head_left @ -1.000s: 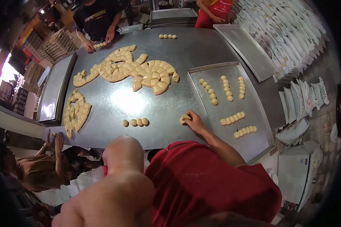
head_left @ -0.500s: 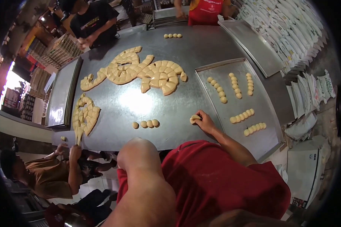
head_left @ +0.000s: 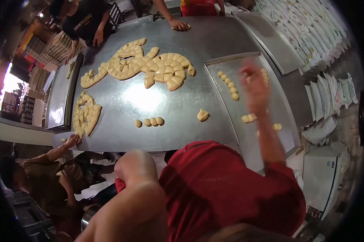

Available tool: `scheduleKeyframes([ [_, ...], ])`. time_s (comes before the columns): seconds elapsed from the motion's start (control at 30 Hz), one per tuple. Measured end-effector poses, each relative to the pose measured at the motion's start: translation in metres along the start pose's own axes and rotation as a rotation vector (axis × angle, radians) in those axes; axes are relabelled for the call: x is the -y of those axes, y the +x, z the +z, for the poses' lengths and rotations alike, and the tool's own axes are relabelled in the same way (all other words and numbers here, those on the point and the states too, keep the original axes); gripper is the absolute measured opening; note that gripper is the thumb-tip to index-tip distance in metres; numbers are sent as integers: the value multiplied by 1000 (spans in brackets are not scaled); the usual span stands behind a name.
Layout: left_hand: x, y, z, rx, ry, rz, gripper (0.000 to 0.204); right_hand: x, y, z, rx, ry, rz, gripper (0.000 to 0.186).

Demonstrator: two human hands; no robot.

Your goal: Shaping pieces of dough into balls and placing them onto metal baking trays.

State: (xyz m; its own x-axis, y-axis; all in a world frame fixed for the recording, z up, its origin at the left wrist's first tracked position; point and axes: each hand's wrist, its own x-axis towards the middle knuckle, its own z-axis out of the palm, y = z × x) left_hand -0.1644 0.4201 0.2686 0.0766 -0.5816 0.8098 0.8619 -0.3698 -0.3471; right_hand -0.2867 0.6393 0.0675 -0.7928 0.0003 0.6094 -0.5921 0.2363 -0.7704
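Observation:
My right hand (head_left: pixel 254 86), smeared by motion, is over the metal tray (head_left: pixel 252 147) on the right. It hides part of the rows of dough balls there; whether it holds anything cannot be made out. One uncovered row of dough balls (head_left: pixel 229 85) lies at the tray's left side. A loose lump of dough (head_left: pixel 203 115) rests on the steel table (head_left: pixel 174 135), left of the tray. Farther left sit several small dough balls (head_left: pixel 153 121). My bent left arm (head_left: pixel 135 167) shows at the lower edge, but its hand is out of sight.
Large sheets of scored dough (head_left: pixel 168 70) cover the table's far left. A co-worker's hand (head_left: pixel 73 141) touches another scored sheet (head_left: pixel 86 115). Across the table, another person's hand (head_left: pixel 180 26) covers something pale. Flat trays (head_left: pixel 266 40) lie at the far right, beside stacked white sacks (head_left: pixel 303 32).
My right hand has let go of the dough lump and swung right, over the tray. Across the table, a person's hand has come down onto the row of dough balls.

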Motion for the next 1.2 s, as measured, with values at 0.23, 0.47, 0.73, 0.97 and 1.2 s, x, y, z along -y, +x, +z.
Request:
scheduleKeyframes([
  [0.23,9,-9,-25,-400,-217,-51,40,54,39,-41,14,-36,-456,17],
  [0.47,-12,4,-122,-721,-539,33,39,40,63,-54,92,-74,-463,20],
  [0.73,-22,30,-258,-1055,-982,73,37,27,81,-77,111,-145,-479,23],
  [0.97,-80,19,-412,-1397,-1282,135,37,17,77,-98,186,-193,-402,26],
  [1.2,-132,7,-527,-1694,-1586,225,36,10,69,-105,260,-216,-333,29],
])
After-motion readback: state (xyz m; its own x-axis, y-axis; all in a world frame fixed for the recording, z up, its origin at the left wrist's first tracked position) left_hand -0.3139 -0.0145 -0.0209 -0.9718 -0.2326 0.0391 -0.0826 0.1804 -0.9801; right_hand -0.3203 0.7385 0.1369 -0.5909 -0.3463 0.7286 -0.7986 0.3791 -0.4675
